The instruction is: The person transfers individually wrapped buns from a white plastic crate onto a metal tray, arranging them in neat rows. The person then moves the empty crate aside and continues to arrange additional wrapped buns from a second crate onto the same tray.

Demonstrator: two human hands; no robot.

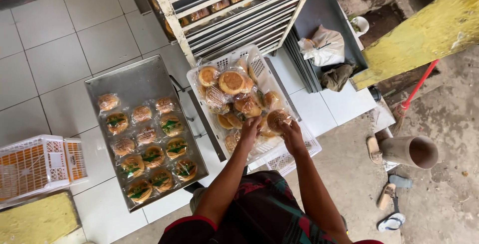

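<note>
View: looking straight down from head height at a person's two bare arms reaching forward.
Left hand (pixel 249 129): fingers extended and loosely spread, resting on wrapped buns in the basket; whether it grips one cannot be told.
Right hand (pixel 291 135): fingers curled around a wrapped bun (pixel 277 120), holding it at the near edge of the pile.
Basket (pixel 255 66): white plastic with lattice walls, heaped with round golden buns in clear wrappers.
Tray (pixel 130 79): a grey metal sheet to the left of the basket, carrying rows of wrapped buns, several with green labels.
Floor (pixel 55 39): white square tiles on the left, bare grey concrete on the right.
Rack (pixel 234 9): white metal shelving beyond the basket, more buns on its trays.
Second basket (pixel 37 165): white, at the left edge, on the tiles.
Surroundings: a red-handled broom (pixel 414 92) and sandals (pixel 389 209) on the concrete.
</note>
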